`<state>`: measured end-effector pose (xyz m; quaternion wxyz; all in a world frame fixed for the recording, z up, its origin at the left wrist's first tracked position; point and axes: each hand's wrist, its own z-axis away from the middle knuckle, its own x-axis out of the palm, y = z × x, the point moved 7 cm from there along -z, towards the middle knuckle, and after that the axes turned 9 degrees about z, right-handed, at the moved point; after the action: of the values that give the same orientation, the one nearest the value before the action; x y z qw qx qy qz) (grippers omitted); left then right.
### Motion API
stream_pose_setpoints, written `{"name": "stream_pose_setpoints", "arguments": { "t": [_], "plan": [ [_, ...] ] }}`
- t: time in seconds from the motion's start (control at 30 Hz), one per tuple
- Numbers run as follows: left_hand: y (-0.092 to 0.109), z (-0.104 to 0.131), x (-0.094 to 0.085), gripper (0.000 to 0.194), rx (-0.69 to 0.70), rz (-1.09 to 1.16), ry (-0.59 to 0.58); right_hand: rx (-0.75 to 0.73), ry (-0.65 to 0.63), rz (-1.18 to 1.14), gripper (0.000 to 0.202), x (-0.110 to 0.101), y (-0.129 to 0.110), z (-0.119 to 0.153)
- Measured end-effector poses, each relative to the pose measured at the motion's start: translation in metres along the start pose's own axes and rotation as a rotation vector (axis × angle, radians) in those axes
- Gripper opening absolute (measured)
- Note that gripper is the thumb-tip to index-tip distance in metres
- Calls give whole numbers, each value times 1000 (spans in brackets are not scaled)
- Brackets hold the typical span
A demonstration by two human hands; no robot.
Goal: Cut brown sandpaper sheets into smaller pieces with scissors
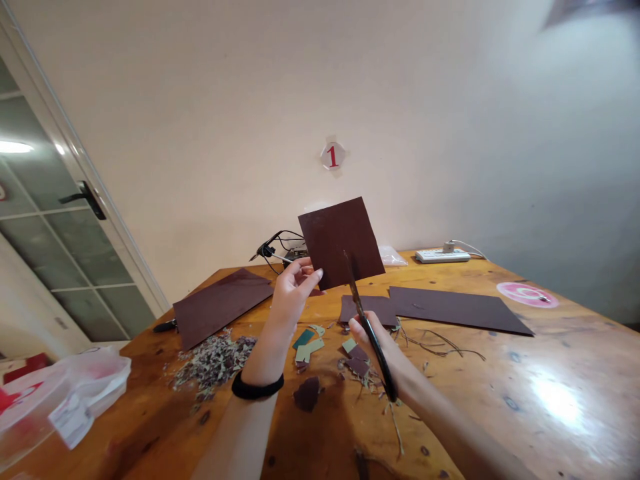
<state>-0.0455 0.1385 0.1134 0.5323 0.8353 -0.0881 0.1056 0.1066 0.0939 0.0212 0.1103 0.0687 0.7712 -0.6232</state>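
Observation:
My left hand (300,283) pinches the lower left corner of a dark brown square sheet (340,233), raised above the table and tilted. In my right hand (383,340) is a pair of black-handled scissors (365,320), pointing up and away from me. Their blade overlaps the sheet near its lower middle; whether it is cutting there I cannot tell. Beneath my hands lie small green and brown scraps (310,348), a torn dark piece (307,393) and more offcuts (357,360).
Larger brown sheets lie at left (220,307) and right (455,310). A heap of shreds (215,363) sits by my left forearm, with a plastic bag (95,380) at the table's left edge. Toward the wall are a power strip (440,256) and a black-cabled device (295,253). Thin strips (445,343) lie right.

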Motion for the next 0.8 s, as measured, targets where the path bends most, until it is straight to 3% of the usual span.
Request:
{"name": "stream_pose_setpoints", "arguments": {
  "t": [0.4, 0.8],
  "plan": [
    [2, -2, -4, 36, 38, 15, 20, 20, -5, 75, 49, 0, 1, 1],
    [5, 2, 1, 35, -2, 11, -6, 20, -20, -3, 51, 2, 4, 0]
  ]
}}
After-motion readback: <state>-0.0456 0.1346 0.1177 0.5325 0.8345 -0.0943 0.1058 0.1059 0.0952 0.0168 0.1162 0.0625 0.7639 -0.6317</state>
